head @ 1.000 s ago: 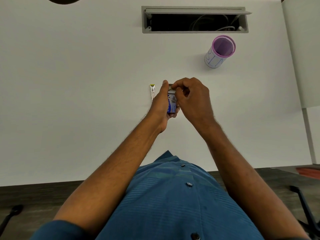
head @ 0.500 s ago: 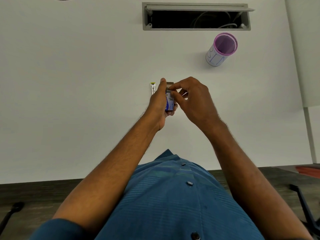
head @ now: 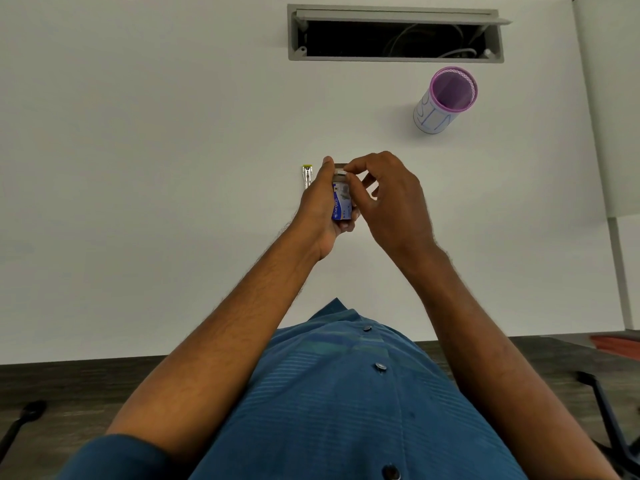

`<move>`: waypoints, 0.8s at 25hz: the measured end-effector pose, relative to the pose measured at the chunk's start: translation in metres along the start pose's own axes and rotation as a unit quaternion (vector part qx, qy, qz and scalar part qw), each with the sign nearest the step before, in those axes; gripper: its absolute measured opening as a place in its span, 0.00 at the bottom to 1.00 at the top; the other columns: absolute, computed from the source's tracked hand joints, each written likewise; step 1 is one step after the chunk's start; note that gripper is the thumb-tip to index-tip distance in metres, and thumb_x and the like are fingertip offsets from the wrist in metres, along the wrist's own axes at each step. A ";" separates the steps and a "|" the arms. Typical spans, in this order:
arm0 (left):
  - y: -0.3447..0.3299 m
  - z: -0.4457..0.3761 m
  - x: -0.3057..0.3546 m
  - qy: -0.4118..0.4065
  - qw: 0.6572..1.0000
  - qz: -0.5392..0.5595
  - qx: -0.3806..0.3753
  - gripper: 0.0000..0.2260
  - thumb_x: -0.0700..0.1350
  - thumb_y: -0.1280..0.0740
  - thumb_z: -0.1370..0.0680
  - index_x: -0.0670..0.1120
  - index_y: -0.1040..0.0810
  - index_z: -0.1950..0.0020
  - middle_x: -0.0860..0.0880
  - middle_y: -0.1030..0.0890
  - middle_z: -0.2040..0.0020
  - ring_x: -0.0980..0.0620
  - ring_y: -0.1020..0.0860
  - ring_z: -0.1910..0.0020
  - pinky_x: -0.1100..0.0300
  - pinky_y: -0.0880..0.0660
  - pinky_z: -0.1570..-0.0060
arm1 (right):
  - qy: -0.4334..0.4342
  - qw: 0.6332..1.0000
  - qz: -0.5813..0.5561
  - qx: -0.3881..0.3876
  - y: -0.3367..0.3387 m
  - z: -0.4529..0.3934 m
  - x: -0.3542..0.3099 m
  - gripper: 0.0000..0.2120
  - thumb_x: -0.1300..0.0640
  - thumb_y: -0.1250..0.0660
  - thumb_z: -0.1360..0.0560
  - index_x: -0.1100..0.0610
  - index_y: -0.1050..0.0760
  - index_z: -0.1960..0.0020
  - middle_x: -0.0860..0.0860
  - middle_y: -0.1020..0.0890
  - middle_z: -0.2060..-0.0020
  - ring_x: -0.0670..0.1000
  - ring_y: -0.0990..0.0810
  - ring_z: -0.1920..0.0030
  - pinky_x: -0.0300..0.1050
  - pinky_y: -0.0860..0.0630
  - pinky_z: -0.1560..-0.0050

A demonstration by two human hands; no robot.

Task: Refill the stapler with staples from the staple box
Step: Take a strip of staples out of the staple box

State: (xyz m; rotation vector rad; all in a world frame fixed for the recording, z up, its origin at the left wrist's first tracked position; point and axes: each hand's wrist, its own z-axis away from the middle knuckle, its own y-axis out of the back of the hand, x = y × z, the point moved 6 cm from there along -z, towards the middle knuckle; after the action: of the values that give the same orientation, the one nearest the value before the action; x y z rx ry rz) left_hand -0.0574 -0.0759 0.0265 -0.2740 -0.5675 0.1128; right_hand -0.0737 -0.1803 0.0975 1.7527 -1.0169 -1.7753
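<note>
My left hand (head: 320, 202) holds a small blue and white staple box (head: 341, 202) upright above the white desk (head: 138, 168). My right hand (head: 388, 195) pinches the box's top end between thumb and forefinger, where a pale flap or staple strip (head: 340, 173) shows. Whether it is flap or staples is too small to tell. The stapler (head: 307, 175), silver with a yellow-green tip, lies on the desk just left of my left hand, partly hidden behind it.
A purple-rimmed mesh pen cup (head: 445, 100) stands at the back right. An open cable hatch (head: 394, 34) is sunk into the desk's far side. The desk's front edge runs below my forearms, with chair legs (head: 609, 420) on the floor.
My right hand has lifted off the box's side and now pinches its top end. The left hand keeps its hold on the box in nearly the same place.
</note>
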 end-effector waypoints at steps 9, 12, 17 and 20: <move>-0.003 -0.001 -0.003 0.017 0.998 0.052 -0.042 0.24 0.64 0.46 0.17 0.48 0.18 0.50 0.47 0.12 0.59 0.43 0.26 0.47 0.49 0.34 0.43 | 0.012 0.999 -0.011 -0.036 0.001 0.004 -0.002 0.08 0.61 0.32 0.20 0.59 0.20 0.42 0.53 0.18 0.48 0.48 0.21 0.51 0.42 0.20 0.47; -0.002 -0.002 -0.001 0.017 0.997 0.064 -0.040 0.24 0.63 0.44 0.17 0.50 0.16 0.57 0.46 0.14 0.61 0.44 0.24 0.52 0.49 0.31 0.48 | 0.023 0.999 -0.019 -0.033 0.003 0.005 -0.006 0.10 0.62 0.33 0.20 0.58 0.19 0.40 0.53 0.17 0.46 0.42 0.25 0.49 0.26 0.30 0.45; 0.002 -0.001 -0.001 0.030 0.997 0.069 -0.027 0.19 0.61 0.41 0.17 0.47 0.21 0.47 0.47 0.15 0.64 0.52 0.17 0.69 0.61 0.21 0.67 | 0.013 0.998 0.005 -0.064 -0.007 0.009 -0.005 0.08 0.61 0.30 0.21 0.55 0.19 0.43 0.50 0.22 0.48 0.44 0.27 0.48 0.25 0.35 0.49; 0.002 -0.002 -0.002 0.025 0.997 0.072 -0.033 0.19 0.61 0.40 0.17 0.48 0.21 0.42 0.48 0.14 0.61 0.52 0.15 0.63 0.56 0.18 0.65 | -0.011 0.998 -0.033 -0.053 -0.006 0.009 -0.002 0.10 0.62 0.29 0.23 0.53 0.19 0.43 0.48 0.23 0.48 0.42 0.27 0.50 0.24 0.33 0.50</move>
State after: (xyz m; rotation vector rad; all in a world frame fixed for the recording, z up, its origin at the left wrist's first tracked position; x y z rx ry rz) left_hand -0.0578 -0.0747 0.0235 -0.3814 -0.5017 0.2257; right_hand -0.0816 -0.1728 0.0933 1.7241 -0.8655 -1.8579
